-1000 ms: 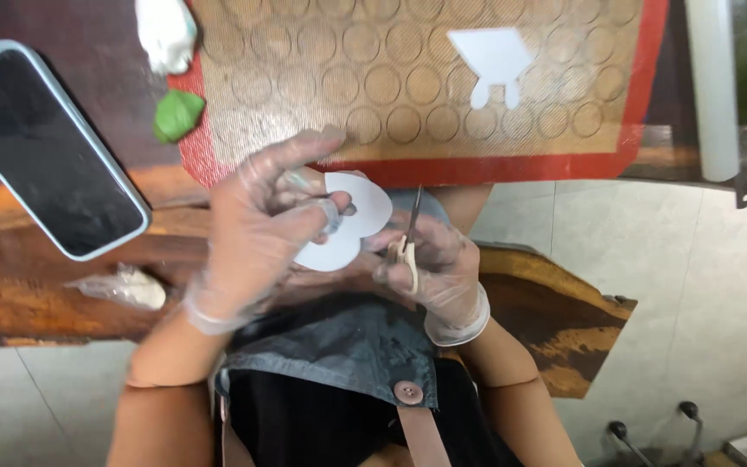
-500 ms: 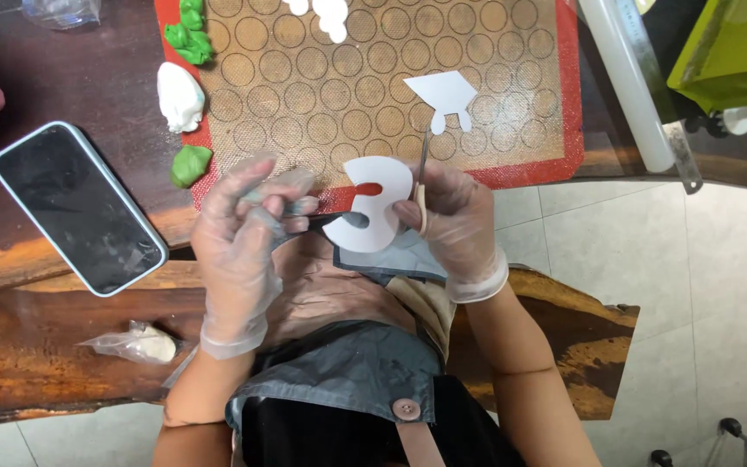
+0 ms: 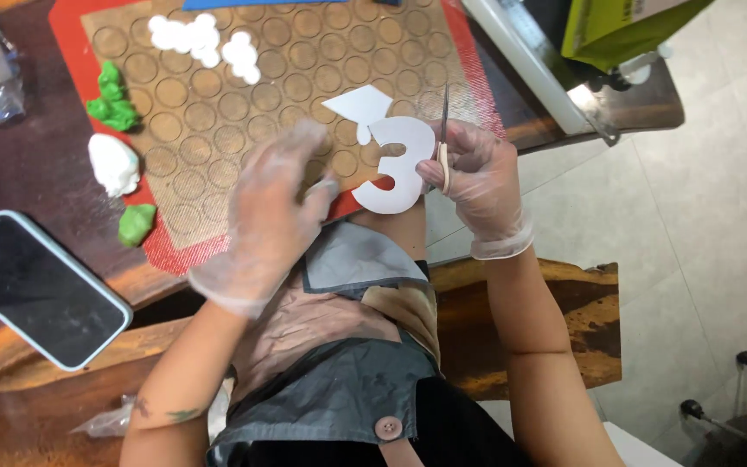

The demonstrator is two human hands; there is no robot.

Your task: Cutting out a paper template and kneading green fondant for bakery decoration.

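- Two gloved hands are engaged: the right hand point(image 3: 475, 177) is closed around a thin metal-tipped cutting tool point(image 3: 444, 138) and pinches the white number-shaped paper cutout point(image 3: 398, 169), which is held above the near edge of the red-bordered brown silicone baking mat point(image 3: 218, 95).
- The left hand point(image 3: 271, 212) is loosely curled beside the cutout; whether it is gripped there cannot be told.
- The thin cutout could be torn if it is pulled against the blade.
- The clear gloves could be nicked by the raised tip.
- The white cap-shaped paper piece point(image 3: 359, 108) lying just beside could be displaced.

Phone point(image 3: 36, 290), green dough lumps point(image 3: 111, 97), white dough ball point(image 3: 113, 163), baking mat point(image 3: 218, 112)
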